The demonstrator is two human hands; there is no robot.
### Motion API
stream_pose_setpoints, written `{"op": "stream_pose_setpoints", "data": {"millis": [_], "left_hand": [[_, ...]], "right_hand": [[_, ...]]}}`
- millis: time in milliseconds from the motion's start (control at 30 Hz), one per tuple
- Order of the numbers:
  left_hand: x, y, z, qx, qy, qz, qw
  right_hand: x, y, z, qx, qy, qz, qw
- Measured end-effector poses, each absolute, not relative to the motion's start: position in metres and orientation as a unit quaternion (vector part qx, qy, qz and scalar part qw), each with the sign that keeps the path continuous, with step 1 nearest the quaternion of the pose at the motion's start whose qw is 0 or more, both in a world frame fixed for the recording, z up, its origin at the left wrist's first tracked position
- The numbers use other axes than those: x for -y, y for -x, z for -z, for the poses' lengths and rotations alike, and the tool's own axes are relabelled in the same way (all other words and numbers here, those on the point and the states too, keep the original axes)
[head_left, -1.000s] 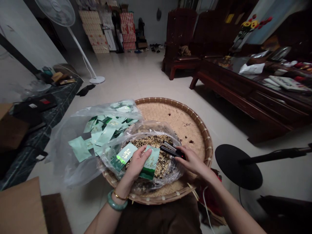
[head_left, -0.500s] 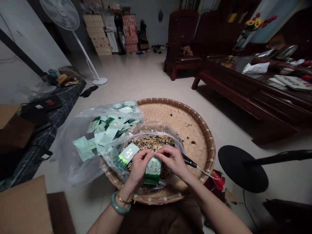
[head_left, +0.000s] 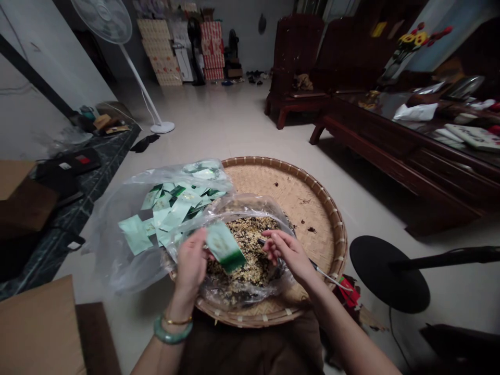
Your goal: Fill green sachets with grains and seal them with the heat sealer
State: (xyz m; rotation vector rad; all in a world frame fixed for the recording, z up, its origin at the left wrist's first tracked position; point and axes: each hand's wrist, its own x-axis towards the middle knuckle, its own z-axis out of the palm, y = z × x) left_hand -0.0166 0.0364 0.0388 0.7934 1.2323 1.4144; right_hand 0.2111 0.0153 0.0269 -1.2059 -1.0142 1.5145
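The left hand (head_left: pixel 190 263) pinches a pale green foil sachet (head_left: pixel 223 247) above a clear plastic bag of loose tea (head_left: pixel 238 265), on a round woven bamboo tray (head_left: pixel 312 200) that catches strays; the right hand (head_left: pixel 287 254) grips a slim black corded tool (head_left: pixel 312 264).

This is a home, a living room doubling as a stockroom! Out past the right hand's fingers (head_left: pixel 273 240), a dark carved-wood armchair (head_left: pixel 295 62) stands beside a long wooden table (head_left: pixel 385 122), its glass top crowded with household bits and a vase of sunflowers (head_left: pixel 400 60). Beyond the left hand's fingers (head_left: pixel 191 247), there's a white pedestal fan (head_left: pixel 105 21), and farther back, stacked cartons (head_left: pixel 158 49) rise against the far wall, with shoes (head_left: pixel 255 78) scattered across the tiled floor (head_left: pixel 219 117)!
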Motion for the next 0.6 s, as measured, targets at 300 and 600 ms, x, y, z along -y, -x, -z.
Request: {"op": "stream_pose_setpoints", "data": {"millis": [300,600], "left_hand": [[-0.046,0.076,-0.037,-0.63,-0.52,-0.466,0.34],[-0.035,0.057,-0.009,-0.678,-0.731,-0.072,0.032]], "right_hand": [[-0.015,-0.212,-0.026,0.42,0.503,-0.609,0.447],[-0.008,-0.204,-0.005,0.523,0.513,-0.57,0.372]]}}
